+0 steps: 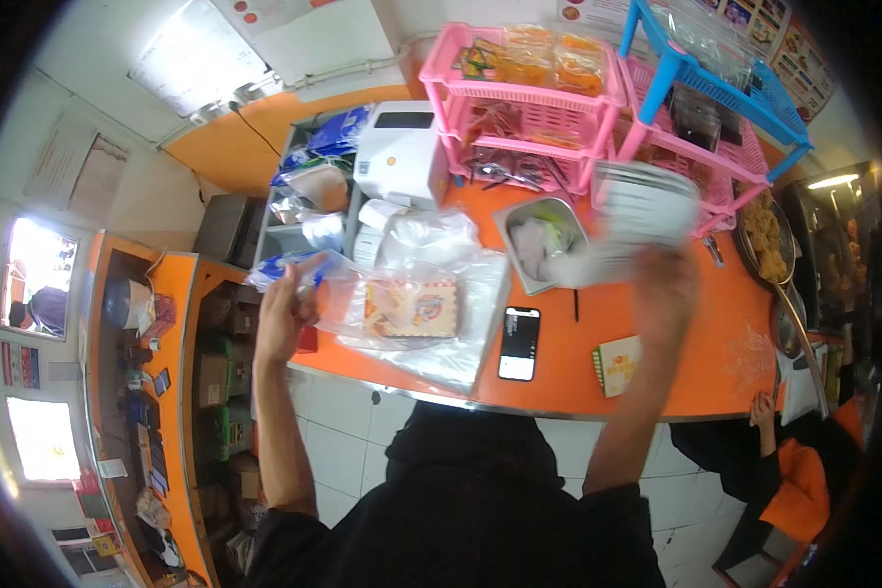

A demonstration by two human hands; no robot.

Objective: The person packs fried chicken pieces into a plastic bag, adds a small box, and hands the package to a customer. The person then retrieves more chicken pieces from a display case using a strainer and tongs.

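Note:
My left hand point(288, 314) grips the edge of a see-through plastic bag point(338, 312) at the left of the counter. Inside or under that film lies a printed food box point(419, 309), cream with a scalloped border; the film makes it hard to tell which. Beneath the box is a stack of flat plastic bags point(470, 323). My right hand point(665, 287), blurred, holds a printed white paper slip point(647, 202) up over the counter. Left of the slip stands a steel container point(540, 279) with small plastic packets in it.
On the orange counter point(558, 397) lie a phone point(520, 344) and a small printed box point(617, 367). Behind are a white label printer point(398, 151), pink basket racks point(529, 88) and a blue rack point(705, 84). A pan of food point(764, 235) and another person's hand point(762, 410) are at right.

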